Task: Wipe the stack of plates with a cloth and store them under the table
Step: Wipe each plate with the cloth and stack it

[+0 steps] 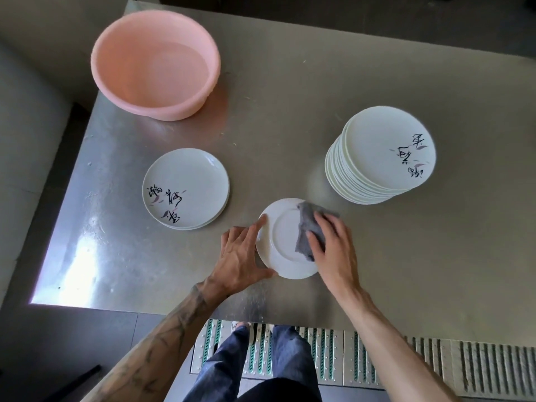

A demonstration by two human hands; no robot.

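pink plastic basin [130,82] far left, slotted metal drain grate [435,364] on the floor
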